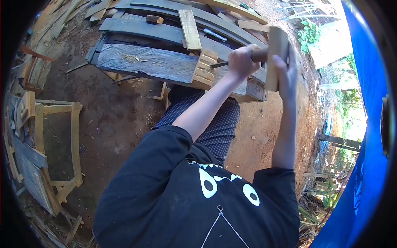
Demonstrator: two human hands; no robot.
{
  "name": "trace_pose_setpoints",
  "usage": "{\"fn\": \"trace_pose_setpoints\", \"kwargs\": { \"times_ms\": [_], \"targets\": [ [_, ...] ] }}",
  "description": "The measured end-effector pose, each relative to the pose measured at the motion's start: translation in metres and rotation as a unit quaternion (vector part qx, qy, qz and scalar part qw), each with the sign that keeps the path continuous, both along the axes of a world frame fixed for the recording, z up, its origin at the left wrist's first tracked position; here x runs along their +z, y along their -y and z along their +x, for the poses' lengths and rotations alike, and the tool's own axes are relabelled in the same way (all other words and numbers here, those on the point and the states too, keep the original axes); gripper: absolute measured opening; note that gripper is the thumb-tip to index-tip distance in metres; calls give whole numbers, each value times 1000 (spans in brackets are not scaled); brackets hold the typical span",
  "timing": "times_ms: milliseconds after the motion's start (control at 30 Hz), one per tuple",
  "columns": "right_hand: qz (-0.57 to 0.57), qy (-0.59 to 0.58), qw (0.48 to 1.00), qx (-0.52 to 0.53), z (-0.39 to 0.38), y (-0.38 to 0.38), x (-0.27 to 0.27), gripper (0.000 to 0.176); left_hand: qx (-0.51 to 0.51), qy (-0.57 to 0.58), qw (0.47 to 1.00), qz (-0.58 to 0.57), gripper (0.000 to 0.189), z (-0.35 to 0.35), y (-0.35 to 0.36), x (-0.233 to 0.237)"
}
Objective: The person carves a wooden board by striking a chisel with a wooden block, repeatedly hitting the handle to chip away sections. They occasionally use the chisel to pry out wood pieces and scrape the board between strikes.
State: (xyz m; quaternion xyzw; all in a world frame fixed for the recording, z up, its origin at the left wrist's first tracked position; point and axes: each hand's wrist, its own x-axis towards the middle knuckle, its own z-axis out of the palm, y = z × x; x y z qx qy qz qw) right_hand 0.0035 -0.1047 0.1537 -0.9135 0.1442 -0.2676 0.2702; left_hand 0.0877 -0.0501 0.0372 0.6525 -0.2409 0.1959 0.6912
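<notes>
My left hand is wrapped round a chisel, whose round wooden handle sticks out to the right of the fist. Its thin dark blade points left and meets the edge of a short notched piece of wood. That piece lies across a thick grey plank with shavings scattered on top. In my right hand is a thick wooden block, held upright with the thumb on its near side and the fingers behind. The block's face is right at the butt of the chisel handle.
Behind the plank, a light board lies across the bench's long grey beams, near a small wood offcut. A wooden frame and stacked boards stand at the left. A blue tarp hangs at the right.
</notes>
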Motion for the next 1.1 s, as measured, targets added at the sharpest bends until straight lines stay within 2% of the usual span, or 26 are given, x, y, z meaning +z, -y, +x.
{"fn": "trace_pose_setpoints", "kwargs": {
  "times_ms": [33,133,200,267,300,367,467,533,567,633,667,700,733,800,833,867,900,967,1000,1067,1100],
  "targets": [
    [68,-35,997,12,-2,2,-1,97,0,-2,1000,-4,17,0,-2,-1],
    [50,-7,998,27,-9,-8,37,93,3,3,1000,-18,17,2,-6,-2],
    [184,116,975,51,-11,-20,53,83,3,22,999,-27,16,0,-6,-2],
    [201,198,958,42,-14,-14,29,84,2,13,1000,-26,15,0,-7,-3],
    [38,103,993,45,-6,-16,15,85,5,3,1000,-29,15,2,-8,-1],
    [-97,-73,992,13,-14,-15,16,87,-8,-6,1000,-23,14,3,-11,1],
    [43,74,994,64,-15,-14,39,79,7,16,999,-27,13,1,-7,-3],
    [123,50,990,53,-23,-20,45,69,-1,30,999,-25,13,0,-7,-4],
    [122,31,992,30,-22,-17,30,70,-8,36,999,-22,13,-2,-8,-5],
    [-28,-83,996,3,-18,-36,18,80,-17,34,999,5,15,-3,-12,-4],
    [-35,-26,999,28,-17,-22,6,96,-25,36,999,18,16,-4,-14,-2],
    [-78,-14,995,62,-20,-20,13,94,-22,40,997,59,16,-2,-15,-3],
    [-123,-1,988,98,-23,-22,23,93,-15,46,998,30,16,0,-12,-2],
    [114,79,987,85,-32,-25,37,86,-2,52,998,-26,15,-5,-11,-3],
    [169,178,962,120,-33,-31,43,80,-5,50,999,-22,15,-6,-12,-2],
    [207,220,944,134,-35,-23,38,79,-4,50,999,-18,16,-5,-12,-1],
    [166,171,969,71,-33,-15,13,80,-5,50,999,-13,18,-6,-13,-3],
    [-43,45,997,52,-20,-15,-7,87,-21,43,999,-6,20,-7,-16,-3],
    [-16,7,998,66,-22,-14,1,91,-37,35,999,-3,22,-10,-20,-4],
    [-47,-60,997,29,-29,-22,30,90,-42,37,998,-8,22,-11,-22,-2],
    [-7,6,998,55,-31,-19,36,89,-35,44,998,-14,21,-12,-22,-3]
  ]
}}
